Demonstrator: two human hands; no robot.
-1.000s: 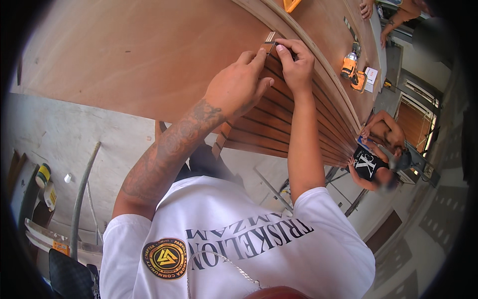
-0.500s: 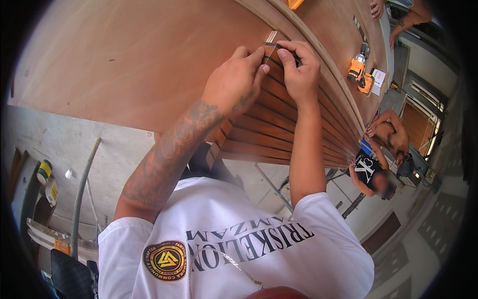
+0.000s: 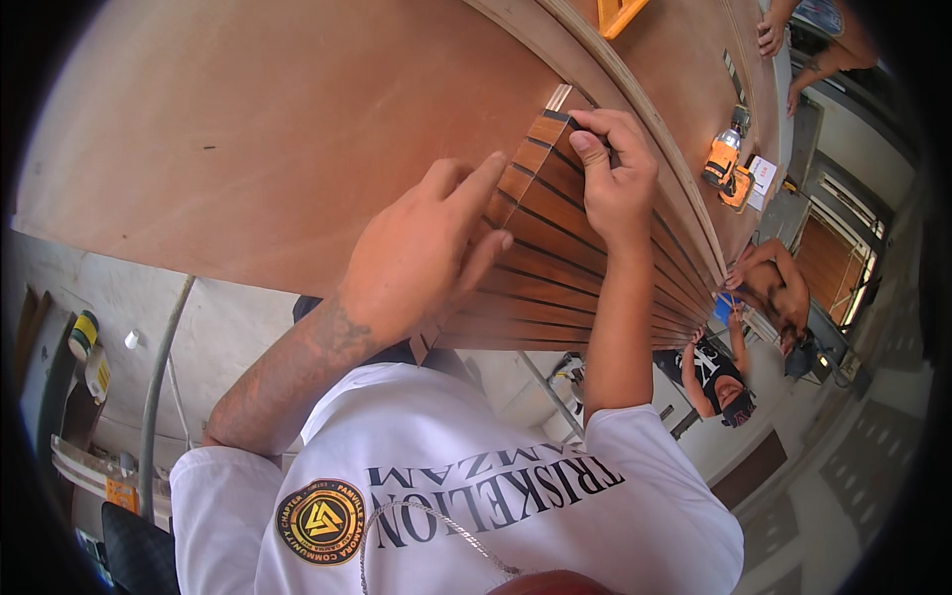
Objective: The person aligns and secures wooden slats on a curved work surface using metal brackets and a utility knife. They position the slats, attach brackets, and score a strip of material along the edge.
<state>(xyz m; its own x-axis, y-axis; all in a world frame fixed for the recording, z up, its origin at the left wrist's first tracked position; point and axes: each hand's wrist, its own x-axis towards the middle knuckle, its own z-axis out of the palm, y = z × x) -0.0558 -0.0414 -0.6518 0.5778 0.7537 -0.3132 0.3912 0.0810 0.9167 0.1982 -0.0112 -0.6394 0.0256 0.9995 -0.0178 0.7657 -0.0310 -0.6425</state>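
Note:
Slatted brown wood decking [image 3: 555, 223] with black lines between its slats lies on a broad brown board [image 3: 248, 119]. The slats fan toward the right, and their stepped ends face left. My right hand [image 3: 622, 183] is closed at the far end slat, thumb and curled fingers on a thin black strip [image 3: 557, 116] along its edge; most of what lies in the palm is hidden. My left hand [image 3: 421, 248] is open, fingers apart and stretched out, over the slat ends and holding nothing. A pale grooved strip end [image 3: 559, 96] sticks out just past the last slat.
A curved wooden rail [image 3: 654, 124] runs beyond the slats. Behind it lie an orange cordless drill [image 3: 724, 159], a white box [image 3: 762, 177] and an orange object [image 3: 619, 15]. Two people work at the right end; another person's hands [image 3: 771, 35] show at upper right. Metal poles [image 3: 164, 377] stand left.
My left hand has let go of the slat's end and drawn back toward me, its fingers opening. The right hand stays closed at the slat edge. The view has shifted slightly.

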